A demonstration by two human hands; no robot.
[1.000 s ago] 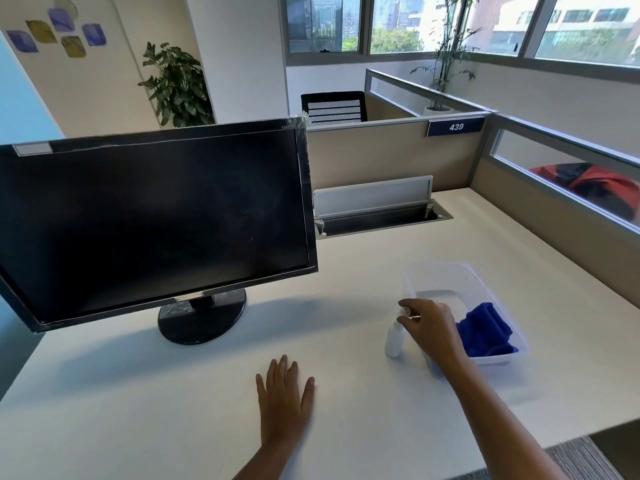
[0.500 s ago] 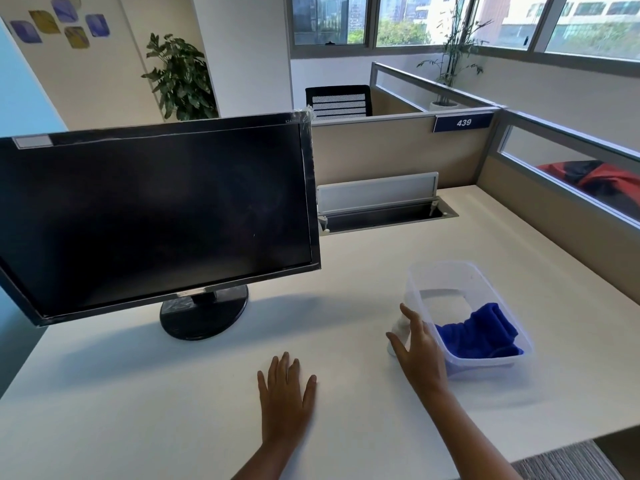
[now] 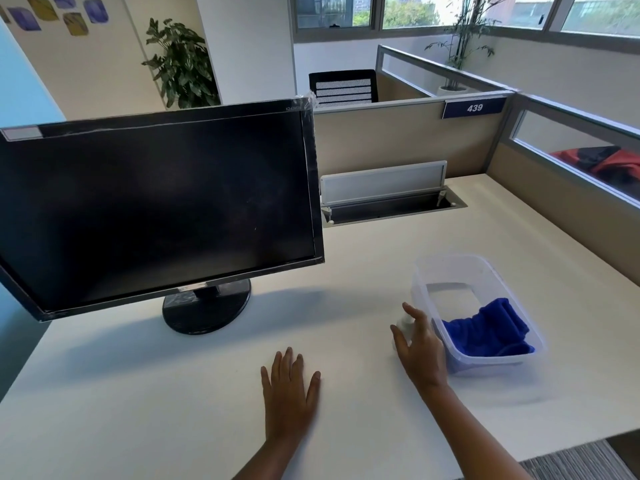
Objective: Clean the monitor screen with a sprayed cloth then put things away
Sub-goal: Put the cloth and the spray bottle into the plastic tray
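Resting left hand (image 3: 289,393) on desk (image 3: 138,393), right hand (image 3: 424,351) spread by spray bottle (image 3: 402,323)

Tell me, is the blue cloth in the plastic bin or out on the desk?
In: the blue cloth lies bunched inside the clear bin.

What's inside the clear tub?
A crumpled blue cloth lies at the near end of the clear tub; its far end shows bare floor. Anything under the cloth is hidden.
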